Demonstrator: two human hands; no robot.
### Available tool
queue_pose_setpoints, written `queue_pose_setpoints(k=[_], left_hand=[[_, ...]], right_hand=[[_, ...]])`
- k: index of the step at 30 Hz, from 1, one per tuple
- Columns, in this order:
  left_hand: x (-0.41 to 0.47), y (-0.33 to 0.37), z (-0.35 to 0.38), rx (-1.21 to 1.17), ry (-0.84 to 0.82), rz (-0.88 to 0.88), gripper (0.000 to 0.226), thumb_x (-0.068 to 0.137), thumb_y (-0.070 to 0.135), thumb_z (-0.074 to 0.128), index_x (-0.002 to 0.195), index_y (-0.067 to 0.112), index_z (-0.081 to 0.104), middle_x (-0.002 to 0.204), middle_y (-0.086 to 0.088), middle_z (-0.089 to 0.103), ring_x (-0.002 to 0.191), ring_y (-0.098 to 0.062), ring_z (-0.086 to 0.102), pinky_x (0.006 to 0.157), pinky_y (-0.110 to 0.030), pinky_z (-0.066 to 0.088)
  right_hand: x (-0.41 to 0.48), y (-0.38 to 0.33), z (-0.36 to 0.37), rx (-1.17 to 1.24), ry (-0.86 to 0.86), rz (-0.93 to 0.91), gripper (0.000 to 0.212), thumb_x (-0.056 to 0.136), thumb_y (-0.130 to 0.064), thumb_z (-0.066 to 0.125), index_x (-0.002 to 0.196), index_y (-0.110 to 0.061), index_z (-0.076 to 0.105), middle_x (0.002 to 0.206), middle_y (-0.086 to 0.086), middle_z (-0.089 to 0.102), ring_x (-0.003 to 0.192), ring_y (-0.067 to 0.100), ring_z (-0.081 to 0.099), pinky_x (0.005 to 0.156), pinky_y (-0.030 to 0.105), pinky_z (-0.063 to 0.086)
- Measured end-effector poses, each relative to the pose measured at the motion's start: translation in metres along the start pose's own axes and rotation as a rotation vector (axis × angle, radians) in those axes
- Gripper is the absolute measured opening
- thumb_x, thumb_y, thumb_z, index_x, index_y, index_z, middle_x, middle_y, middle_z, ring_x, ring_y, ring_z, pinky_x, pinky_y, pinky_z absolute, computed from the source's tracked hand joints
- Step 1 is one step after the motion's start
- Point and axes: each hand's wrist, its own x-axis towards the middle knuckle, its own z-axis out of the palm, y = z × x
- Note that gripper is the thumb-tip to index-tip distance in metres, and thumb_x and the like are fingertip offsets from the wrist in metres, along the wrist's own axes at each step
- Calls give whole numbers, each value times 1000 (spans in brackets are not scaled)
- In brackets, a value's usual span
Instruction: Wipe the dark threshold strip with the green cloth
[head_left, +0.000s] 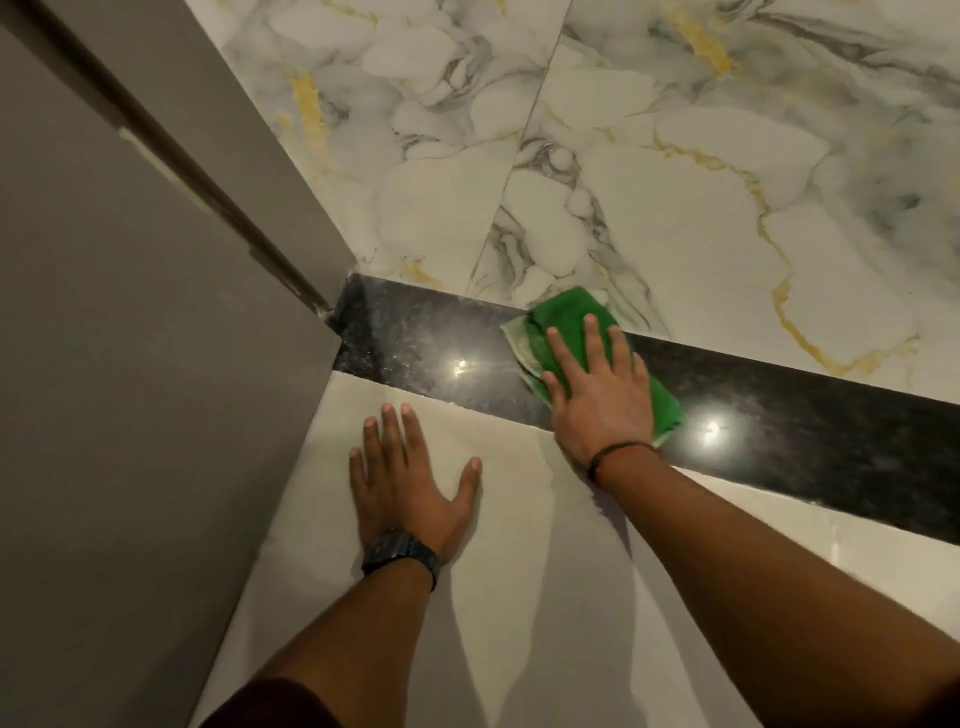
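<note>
A dark polished threshold strip (426, 338) runs across the floor from the door frame at the left to the right edge. A folded green cloth (563, 317) lies on it near the middle. My right hand (597, 389) presses flat on the cloth, fingers spread, covering most of it. My left hand (405, 478) rests flat on the plain pale tile just in front of the strip, fingers apart, holding nothing. The strip's left end looks dusty and speckled.
A grey door and frame (156, 312) stand along the left side, meeting the strip's left end. Marble-patterned tiles (675, 182) with gold veins lie beyond the strip. Plain cream tiles (519, 597) lie on the near side.
</note>
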Motion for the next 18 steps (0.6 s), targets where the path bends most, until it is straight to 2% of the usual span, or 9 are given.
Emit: queue_pose_setpoints(k=[2, 4, 8, 10, 12, 15, 18], left_hand=[[4, -5, -1, -16, -4, -39, 94, 79, 69, 29, 151, 13, 8, 160, -11, 10, 146, -27, 4, 117, -48, 9], [9, -15, -5, -23, 14, -90, 93, 78, 69, 28, 151, 13, 9, 160, -12, 11, 146, -28, 6, 116, -50, 12], [15, -30, -6, -25, 59, -101, 92, 78, 67, 29, 150, 11, 15, 158, -15, 18, 144, -31, 13, 115, -52, 16], [16, -31, -5, -24, 65, -101, 91, 78, 66, 32, 150, 11, 15, 158, -15, 18, 144, -31, 14, 114, -52, 17], [16, -29, -2, -18, 67, -106, 92, 79, 66, 32, 150, 11, 14, 158, -14, 18, 144, -30, 14, 115, -51, 16], [18, -31, 0, -19, 63, -120, 92, 78, 66, 34, 150, 12, 13, 158, -13, 17, 144, -30, 14, 115, -51, 16], [19, -31, 1, -13, 51, -131, 93, 78, 66, 34, 150, 12, 12, 158, -13, 17, 145, -30, 13, 115, -51, 15]], right_hand=[[-2, -32, 6, 2, -39, -144, 51, 96, -48, 23, 146, -41, 12, 159, 3, 6, 144, 29, 1, 113, 49, 5], [-18, -48, 11, -10, -65, -302, 50, 97, -44, 27, 145, -38, 19, 158, 3, 13, 144, 30, 6, 113, 50, 9], [-28, -15, 6, 15, -61, -498, 50, 92, -28, 49, 141, -29, 38, 152, 3, 33, 140, 29, 23, 112, 50, 22], [-20, -4, 3, 29, -33, -455, 53, 89, -22, 53, 140, -27, 40, 151, 4, 35, 140, 29, 25, 112, 50, 24], [-12, -8, 4, 56, 10, -339, 51, 90, -25, 50, 140, -27, 39, 152, 4, 34, 141, 29, 22, 113, 49, 21], [7, -30, 10, 57, 47, -180, 52, 93, -31, 41, 144, -29, 31, 155, 4, 25, 143, 28, 14, 113, 47, 14], [39, -70, 15, 55, 54, -104, 52, 96, -34, 32, 147, -29, 21, 158, 2, 15, 144, 27, 6, 114, 46, 8]])
